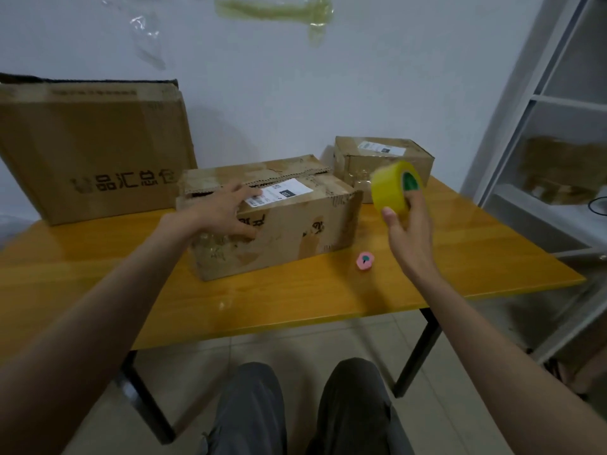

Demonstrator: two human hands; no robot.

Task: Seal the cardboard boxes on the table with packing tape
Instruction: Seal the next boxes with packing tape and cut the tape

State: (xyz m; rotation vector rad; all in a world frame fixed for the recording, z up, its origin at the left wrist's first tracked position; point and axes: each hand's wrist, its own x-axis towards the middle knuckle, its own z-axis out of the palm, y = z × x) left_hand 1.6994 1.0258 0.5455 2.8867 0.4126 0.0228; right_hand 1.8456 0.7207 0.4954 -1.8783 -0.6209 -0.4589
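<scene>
Middle box: cardboard, sits near the centre of the orange wooden surface, long side toward the camera, top flaps down with a torn serrated seam running along the top; white shipping label on the top near the front edge. Left hand lies on the box's near top corner, arm stretched forward from lower left, fingers spread, fingertips over the label's left end, thumb down on the front face. Right hand raised above the surface just right of the box, palm turned inward, gripping a yellow tape roll; thumb on the roll's outer band, other fingers curled behind and into the green core. Roll is motion-blurred; no free tape end can be made out. Small box stands further back on the right, partly hidden behind the roll, closed, with its own white label on top. Large box stands at the back left, cut off at the left edge, printed characters on its face; contents of all three boxes not visible. A small pink round object lies on the surface between box and right hand; type unclear. White shelving at right holds a blurred brown package. Strips of tape stuck on the wall above. Grey-trousered knees at the bottom edge.
</scene>
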